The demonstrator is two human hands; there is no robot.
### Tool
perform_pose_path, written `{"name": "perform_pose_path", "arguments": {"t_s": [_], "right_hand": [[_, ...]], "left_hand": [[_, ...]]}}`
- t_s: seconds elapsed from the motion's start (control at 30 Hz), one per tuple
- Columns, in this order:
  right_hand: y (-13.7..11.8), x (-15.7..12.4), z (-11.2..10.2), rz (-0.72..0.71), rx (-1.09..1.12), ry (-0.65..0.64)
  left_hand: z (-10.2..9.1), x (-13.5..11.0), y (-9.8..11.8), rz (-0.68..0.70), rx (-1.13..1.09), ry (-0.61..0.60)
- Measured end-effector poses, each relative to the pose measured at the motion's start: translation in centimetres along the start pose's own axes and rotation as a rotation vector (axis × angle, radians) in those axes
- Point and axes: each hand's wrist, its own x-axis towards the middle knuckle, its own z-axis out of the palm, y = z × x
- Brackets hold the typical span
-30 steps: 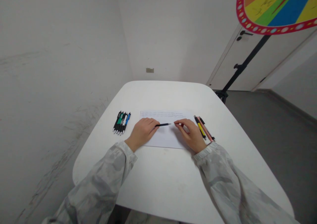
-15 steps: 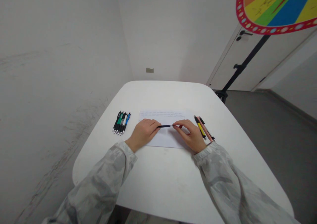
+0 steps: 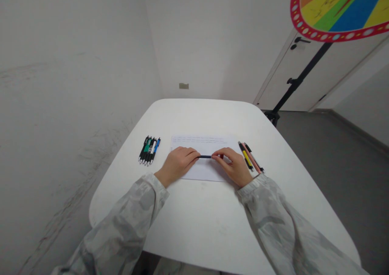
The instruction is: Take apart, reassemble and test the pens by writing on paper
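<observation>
A dark pen (image 3: 205,156) lies level between my two hands, above a white sheet of paper (image 3: 203,173) with lines of writing along its top. My left hand (image 3: 179,163) pinches the pen's left end, thumb and fingers pressed together. At the other end, the fingertips of my right hand (image 3: 234,165) are closed on the pen's tip. Only the middle stretch of the pen shows; both ends are hidden by fingers.
Several pens (image 3: 148,150) in black, green, white and blue lie side by side on the left of the white table (image 3: 194,218). A yellow-and-black pen (image 3: 246,159) and others lie beside my right wrist. A colourful wheel (image 3: 340,11) on a black stand rises beyond the table's right side.
The thin pale tip that showed at the pen's right end is now covered by my right fingers. My left hand has shifted slightly right, and the pen sits slightly lower.
</observation>
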Motion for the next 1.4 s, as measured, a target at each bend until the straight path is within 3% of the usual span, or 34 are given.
{"name": "perform_pose_path", "arguments": {"t_s": [0.67,0.97,1.4], "right_hand": [[0.6,-0.3,0.3,-0.002,0.087,0.011],[0.3,0.0,-0.1,0.022,-0.043,-0.089],[-0.2,0.1,-0.1,-0.010,0.000,-0.139]], "left_hand": [[0.1,0.0,0.1,0.025,-0.015,0.099],[-0.1,0.2,0.3,0.030,-0.007,0.102],[0.0,0.1,0.2,0.038,-0.017,0.128]]}}
